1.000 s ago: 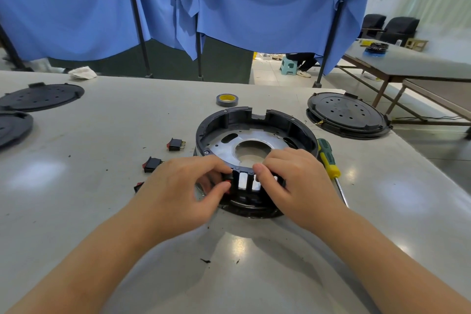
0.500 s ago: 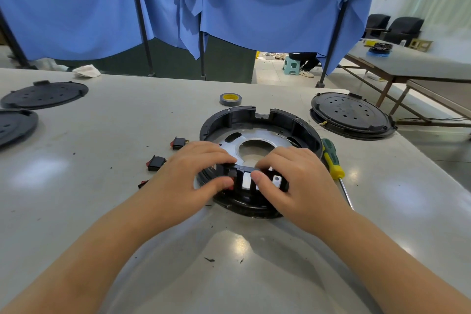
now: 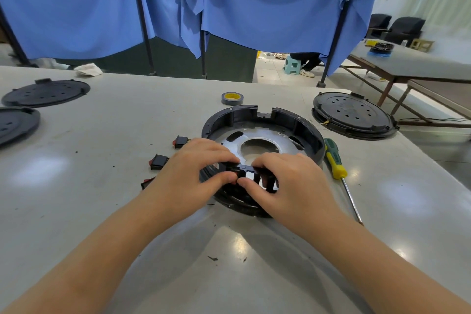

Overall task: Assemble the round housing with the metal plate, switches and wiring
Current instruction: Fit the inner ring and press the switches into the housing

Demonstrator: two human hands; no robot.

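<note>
Black housing point(image 3: 262, 120) now has both thumbs together at its near wall. Left hand point(image 3: 193, 173) and right hand point(image 3: 285, 181) clamp the rim, likely seating a switch.

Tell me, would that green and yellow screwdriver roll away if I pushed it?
Probably a little. The green and yellow screwdriver has a rounded handle and a thin round metal shaft lying flat on the smooth, shiny grey table, so a sideways push would likely roll it. It looks stiff, not bendy, and the black round housing beside it might stop it.
</note>
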